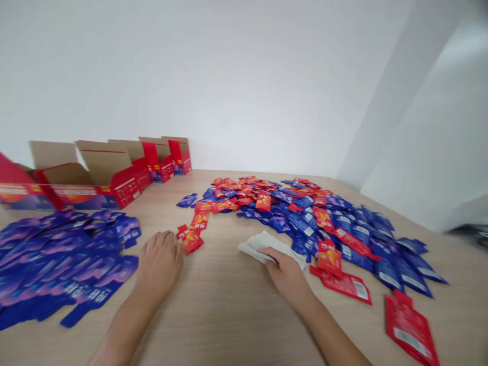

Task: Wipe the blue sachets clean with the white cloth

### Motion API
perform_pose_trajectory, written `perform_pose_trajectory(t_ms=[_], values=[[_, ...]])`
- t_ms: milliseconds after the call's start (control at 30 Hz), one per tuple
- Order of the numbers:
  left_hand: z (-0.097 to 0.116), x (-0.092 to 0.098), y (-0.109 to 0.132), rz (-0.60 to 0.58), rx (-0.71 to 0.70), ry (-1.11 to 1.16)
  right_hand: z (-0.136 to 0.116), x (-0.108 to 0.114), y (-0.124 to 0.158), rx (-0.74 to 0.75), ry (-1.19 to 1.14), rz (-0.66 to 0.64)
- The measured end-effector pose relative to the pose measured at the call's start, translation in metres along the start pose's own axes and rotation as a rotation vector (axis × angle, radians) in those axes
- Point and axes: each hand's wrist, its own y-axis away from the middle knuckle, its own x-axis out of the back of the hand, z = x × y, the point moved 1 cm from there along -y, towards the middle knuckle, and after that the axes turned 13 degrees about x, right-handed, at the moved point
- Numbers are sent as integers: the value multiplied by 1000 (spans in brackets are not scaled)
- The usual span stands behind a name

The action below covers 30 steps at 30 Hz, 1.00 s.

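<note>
My left hand [160, 258] rests palm down on the table, fingers slightly bent, with nothing visible in it. It sits just left of a short line of red and orange packets [189, 239] and beside a spread of blue and purple packets [91, 254]. In my right hand [287, 277] is a folded white cloth [263, 245], gripped with the thumb on top and held low over the table. To the right of the cloth lies a large heap of blue packets [305, 223] mixed with red ones.
Open red cardboard boxes [91, 188] stand in a row at the back left against the white wall [259, 91]. Loose red packets [412, 325] lie at the front right of the wooden table [221, 315]. A dark blurred object [470, 234] shows at the far right.
</note>
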Motion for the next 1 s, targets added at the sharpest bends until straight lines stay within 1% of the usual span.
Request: perform_pose_trajectory(t_ms=[100,167,200,267,333,400,467,533,667,833,1000], values=[[31,-7,33,-65,-163,179,-12,8,0,62,1,-96],[49,-11,56,-103,-239,278,-14,19,0,73,20,-130],[57,-12,66,-119,-267,320,-13,28,0,60,47,-126],[69,-12,82,-146,-305,389,-6,47,0,-10,146,-79],[78,-9,93,-170,-326,442,4,65,0,-126,291,-15],[84,-7,99,-191,-338,485,14,76,2,-253,439,16],[90,-6,104,-207,-346,520,19,78,4,-361,554,-8],[94,-7,108,-220,-351,546,21,73,4,-441,632,-61],[100,-10,114,-250,-361,571,23,63,-4,-550,723,-124],[101,-11,119,-303,-359,574,30,63,-20,-606,766,-163],[102,-3,120,-382,-384,584,33,65,-32,-616,779,-211]])
